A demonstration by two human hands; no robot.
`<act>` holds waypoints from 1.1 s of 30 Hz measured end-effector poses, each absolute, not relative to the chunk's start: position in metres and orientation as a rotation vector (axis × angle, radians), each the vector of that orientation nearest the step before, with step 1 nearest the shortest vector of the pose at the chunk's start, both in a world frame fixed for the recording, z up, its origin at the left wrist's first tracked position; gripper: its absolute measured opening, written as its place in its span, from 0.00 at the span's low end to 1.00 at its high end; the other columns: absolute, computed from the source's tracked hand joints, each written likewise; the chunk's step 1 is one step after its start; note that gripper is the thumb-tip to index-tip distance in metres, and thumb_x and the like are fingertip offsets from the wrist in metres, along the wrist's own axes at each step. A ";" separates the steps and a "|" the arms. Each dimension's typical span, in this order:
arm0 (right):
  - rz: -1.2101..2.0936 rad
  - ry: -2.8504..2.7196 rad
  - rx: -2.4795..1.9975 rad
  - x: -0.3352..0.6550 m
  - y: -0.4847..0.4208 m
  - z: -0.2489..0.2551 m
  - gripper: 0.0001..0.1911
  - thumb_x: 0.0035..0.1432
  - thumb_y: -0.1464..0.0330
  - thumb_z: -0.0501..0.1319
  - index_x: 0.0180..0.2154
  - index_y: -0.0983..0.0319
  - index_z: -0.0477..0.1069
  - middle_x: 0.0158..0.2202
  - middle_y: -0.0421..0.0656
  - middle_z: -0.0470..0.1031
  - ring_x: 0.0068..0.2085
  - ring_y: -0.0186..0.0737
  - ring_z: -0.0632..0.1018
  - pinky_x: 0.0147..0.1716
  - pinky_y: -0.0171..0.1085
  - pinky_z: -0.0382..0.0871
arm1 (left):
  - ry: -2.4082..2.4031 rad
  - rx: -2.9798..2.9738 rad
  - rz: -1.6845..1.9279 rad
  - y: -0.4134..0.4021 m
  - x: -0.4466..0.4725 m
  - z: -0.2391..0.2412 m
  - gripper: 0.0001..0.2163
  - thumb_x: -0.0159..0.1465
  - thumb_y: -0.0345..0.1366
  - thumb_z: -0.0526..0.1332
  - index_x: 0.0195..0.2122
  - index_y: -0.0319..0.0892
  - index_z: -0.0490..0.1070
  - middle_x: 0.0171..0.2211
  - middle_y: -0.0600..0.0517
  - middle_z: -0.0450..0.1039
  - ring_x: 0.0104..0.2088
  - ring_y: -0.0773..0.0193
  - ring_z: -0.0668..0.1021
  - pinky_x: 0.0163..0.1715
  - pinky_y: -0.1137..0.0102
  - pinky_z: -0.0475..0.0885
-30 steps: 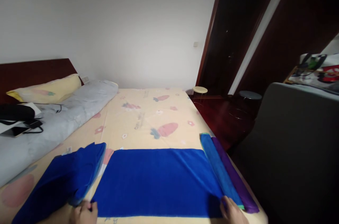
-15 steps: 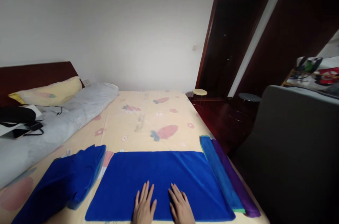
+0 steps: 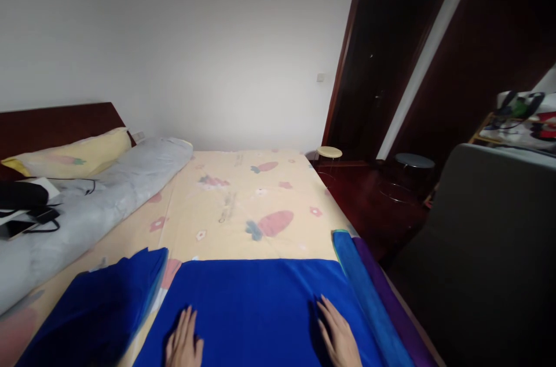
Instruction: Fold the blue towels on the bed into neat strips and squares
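Note:
A blue towel (image 3: 260, 303) lies spread flat on the bed in front of me, its near edge cut off by the bottom of the view. Over its left part is my left hand (image 3: 186, 339), fingers stretched out and holding nothing. My right hand (image 3: 339, 332) is at the towel's right part, palm down, fingers extended, also with nothing in it. Left of the towel rests a crumpled pile of dark blue cloth (image 3: 99, 303). Along its right side lie a rolled or folded lighter blue towel (image 3: 369, 292) and a purple one (image 3: 393, 303).
The bed (image 3: 234, 199) has a cream sheet with carrot prints. A grey quilt (image 3: 117, 193), a pillow (image 3: 73, 156) and black devices (image 3: 30, 210) are at the left. Two stools (image 3: 329, 152) stand beyond the bed's right edge, near a dark grey panel (image 3: 490, 239).
My hands have slid apart over the towel, the left one leftward and the right one rightward. The view has shifted slightly, so the towel sits lower in it.

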State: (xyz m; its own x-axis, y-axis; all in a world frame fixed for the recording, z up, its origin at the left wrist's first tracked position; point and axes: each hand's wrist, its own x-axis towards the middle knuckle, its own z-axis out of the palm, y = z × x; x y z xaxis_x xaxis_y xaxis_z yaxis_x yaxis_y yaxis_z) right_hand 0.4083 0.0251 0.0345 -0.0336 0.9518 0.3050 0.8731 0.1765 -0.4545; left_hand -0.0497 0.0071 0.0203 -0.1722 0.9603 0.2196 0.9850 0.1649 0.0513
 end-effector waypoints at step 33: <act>-0.086 -1.946 -1.910 0.448 0.083 -0.015 0.34 0.63 0.48 0.46 0.65 0.58 0.54 0.66 0.48 0.57 0.66 0.50 0.60 0.61 0.53 0.60 | -2.304 -2.172 -0.187 0.071 -0.021 0.049 0.27 0.67 0.49 0.40 0.67 0.51 0.47 0.68 0.55 0.49 0.68 0.60 0.54 0.65 0.56 0.53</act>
